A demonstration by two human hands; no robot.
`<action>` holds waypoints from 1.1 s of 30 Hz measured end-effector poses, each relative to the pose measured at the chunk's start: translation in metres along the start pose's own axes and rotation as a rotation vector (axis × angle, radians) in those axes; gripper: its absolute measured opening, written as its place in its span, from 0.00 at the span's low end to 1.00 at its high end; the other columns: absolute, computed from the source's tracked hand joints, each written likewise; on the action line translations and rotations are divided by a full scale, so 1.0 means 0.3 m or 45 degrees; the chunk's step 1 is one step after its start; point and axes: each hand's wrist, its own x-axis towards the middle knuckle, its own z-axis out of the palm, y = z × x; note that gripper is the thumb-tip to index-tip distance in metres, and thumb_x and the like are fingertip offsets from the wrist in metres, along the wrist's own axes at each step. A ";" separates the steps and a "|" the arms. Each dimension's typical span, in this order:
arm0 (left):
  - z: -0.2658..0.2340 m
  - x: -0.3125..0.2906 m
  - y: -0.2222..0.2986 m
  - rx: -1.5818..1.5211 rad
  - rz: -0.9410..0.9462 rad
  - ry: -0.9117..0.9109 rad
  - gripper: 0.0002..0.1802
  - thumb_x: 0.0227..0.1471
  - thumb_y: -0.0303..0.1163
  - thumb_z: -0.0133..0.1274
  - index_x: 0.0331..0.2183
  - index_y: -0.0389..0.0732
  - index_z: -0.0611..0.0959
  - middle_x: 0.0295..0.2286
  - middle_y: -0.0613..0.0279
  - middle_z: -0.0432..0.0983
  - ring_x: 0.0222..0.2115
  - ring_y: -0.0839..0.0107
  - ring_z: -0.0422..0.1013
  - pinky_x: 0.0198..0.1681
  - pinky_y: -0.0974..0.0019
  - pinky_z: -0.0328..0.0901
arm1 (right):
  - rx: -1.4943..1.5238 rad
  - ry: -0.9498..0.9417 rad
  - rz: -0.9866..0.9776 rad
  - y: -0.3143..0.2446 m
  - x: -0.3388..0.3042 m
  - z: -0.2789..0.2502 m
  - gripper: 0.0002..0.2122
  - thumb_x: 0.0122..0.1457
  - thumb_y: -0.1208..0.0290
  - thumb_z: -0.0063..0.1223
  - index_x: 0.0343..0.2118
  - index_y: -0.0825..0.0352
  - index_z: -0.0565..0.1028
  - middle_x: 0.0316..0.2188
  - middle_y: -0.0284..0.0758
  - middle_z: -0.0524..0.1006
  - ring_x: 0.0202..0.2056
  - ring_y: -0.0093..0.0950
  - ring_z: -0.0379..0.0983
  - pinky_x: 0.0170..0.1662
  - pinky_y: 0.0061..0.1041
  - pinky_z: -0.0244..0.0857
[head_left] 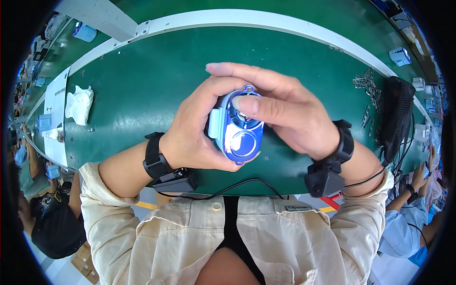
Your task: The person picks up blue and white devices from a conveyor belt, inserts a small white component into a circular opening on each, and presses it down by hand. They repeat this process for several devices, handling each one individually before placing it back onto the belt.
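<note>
Over the near middle of the green table (152, 66), I hold a small oval device (241, 142) with a light blue body and a shiny blue face. Two round shapes sit on that face, one above the other, and a small loop sticks out at each end. My left hand (187, 130) wraps round its left side and lower end. The thumb of my right hand (299, 116) rests on the upper round part, covering some of it. My right fingers reach across the device's far end, close to my left fingers. The underside of the device is hidden.
A crumpled white plastic bag (80, 105) lies at the left beside a white panel (55, 114). On the right are loose metal clips (366, 84) and a black mesh case (398, 107). A white rail (247, 18) borders the far edge. Black cables run near my wrists; people work on both sides.
</note>
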 end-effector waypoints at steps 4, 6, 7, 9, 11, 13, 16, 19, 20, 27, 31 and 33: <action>0.008 -0.008 -0.019 -0.051 0.037 -0.033 0.45 0.26 0.31 0.72 0.49 0.41 0.68 0.42 0.56 0.72 0.39 0.59 0.73 0.42 0.62 0.67 | -0.038 -0.107 0.026 -0.020 0.014 -0.029 0.24 0.61 0.70 0.51 0.59 0.72 0.63 0.51 0.38 0.71 0.52 0.27 0.67 0.55 0.27 0.61; 0.017 -0.010 -0.024 -0.077 0.055 -0.040 0.44 0.27 0.31 0.72 0.49 0.41 0.68 0.42 0.56 0.72 0.39 0.59 0.73 0.42 0.62 0.67 | -0.101 -0.170 -0.006 -0.019 0.024 -0.042 0.25 0.59 0.70 0.52 0.58 0.72 0.64 0.51 0.39 0.71 0.53 0.27 0.67 0.55 0.27 0.61; 0.021 -0.011 -0.023 -0.070 0.064 -0.031 0.44 0.27 0.31 0.72 0.49 0.42 0.69 0.41 0.56 0.72 0.39 0.59 0.73 0.42 0.62 0.67 | -0.133 -0.202 -0.023 -0.017 0.025 -0.043 0.25 0.59 0.70 0.53 0.58 0.72 0.64 0.52 0.39 0.71 0.53 0.27 0.67 0.56 0.27 0.61; 0.026 -0.012 -0.022 -0.055 0.086 -0.008 0.43 0.27 0.32 0.72 0.48 0.42 0.69 0.41 0.56 0.72 0.39 0.59 0.72 0.42 0.62 0.67 | -0.252 -0.166 -0.062 -0.016 0.016 -0.030 0.25 0.59 0.70 0.53 0.58 0.72 0.65 0.52 0.39 0.70 0.53 0.27 0.67 0.55 0.27 0.61; 0.025 -0.013 -0.028 -0.070 0.064 -0.013 0.43 0.27 0.32 0.72 0.48 0.42 0.69 0.41 0.56 0.72 0.39 0.59 0.72 0.42 0.62 0.67 | -0.511 -0.092 -0.148 -0.016 0.003 -0.013 0.24 0.58 0.71 0.54 0.58 0.72 0.65 0.53 0.40 0.70 0.53 0.27 0.67 0.55 0.27 0.61; 0.022 -0.012 -0.032 -0.091 0.046 -0.021 0.44 0.26 0.32 0.72 0.48 0.42 0.69 0.41 0.56 0.71 0.39 0.58 0.72 0.42 0.61 0.67 | -0.398 -0.064 -0.067 -0.019 0.000 -0.004 0.24 0.58 0.71 0.54 0.58 0.72 0.65 0.53 0.40 0.69 0.53 0.27 0.67 0.55 0.27 0.61; 0.002 -0.007 -0.011 -0.017 0.009 -0.043 0.44 0.25 0.31 0.72 0.48 0.41 0.69 0.41 0.56 0.71 0.39 0.58 0.72 0.42 0.61 0.67 | -0.183 -0.004 0.094 -0.031 0.005 0.006 0.24 0.59 0.72 0.54 0.58 0.72 0.65 0.54 0.40 0.69 0.52 0.27 0.67 0.55 0.26 0.61; 0.001 -0.006 -0.013 -0.013 0.010 -0.048 0.43 0.25 0.31 0.72 0.47 0.41 0.69 0.41 0.56 0.71 0.39 0.58 0.72 0.42 0.61 0.67 | 0.067 0.047 0.176 -0.040 0.009 0.000 0.25 0.58 0.73 0.55 0.59 0.72 0.64 0.54 0.39 0.68 0.53 0.26 0.67 0.56 0.27 0.60; 0.003 -0.008 -0.018 -0.038 0.021 -0.049 0.43 0.25 0.32 0.72 0.47 0.42 0.69 0.41 0.57 0.71 0.39 0.58 0.71 0.42 0.61 0.67 | 0.057 0.044 0.181 -0.034 0.007 0.000 0.25 0.58 0.73 0.55 0.59 0.72 0.64 0.54 0.39 0.68 0.53 0.26 0.67 0.56 0.27 0.60; 0.010 -0.011 -0.027 -0.104 0.022 -0.090 0.44 0.24 0.33 0.72 0.47 0.42 0.69 0.41 0.58 0.71 0.39 0.58 0.70 0.42 0.60 0.66 | -0.284 -0.127 -0.056 -0.011 0.014 -0.030 0.27 0.56 0.75 0.57 0.59 0.72 0.63 0.57 0.40 0.66 0.56 0.28 0.63 0.61 0.28 0.54; 0.013 0.003 -0.031 -0.154 0.033 -0.147 0.44 0.24 0.32 0.72 0.47 0.42 0.69 0.41 0.58 0.72 0.40 0.58 0.70 0.43 0.59 0.66 | -0.332 -0.213 0.054 -0.049 0.017 -0.055 0.29 0.54 0.75 0.59 0.59 0.72 0.63 0.58 0.41 0.65 0.57 0.28 0.63 0.60 0.27 0.55; 0.011 0.008 -0.040 -0.148 0.043 -0.157 0.45 0.24 0.32 0.72 0.48 0.42 0.69 0.41 0.58 0.72 0.40 0.58 0.70 0.44 0.60 0.66 | -0.365 -0.159 0.074 -0.052 0.015 -0.038 0.29 0.54 0.75 0.59 0.59 0.72 0.63 0.58 0.41 0.65 0.57 0.29 0.64 0.60 0.27 0.55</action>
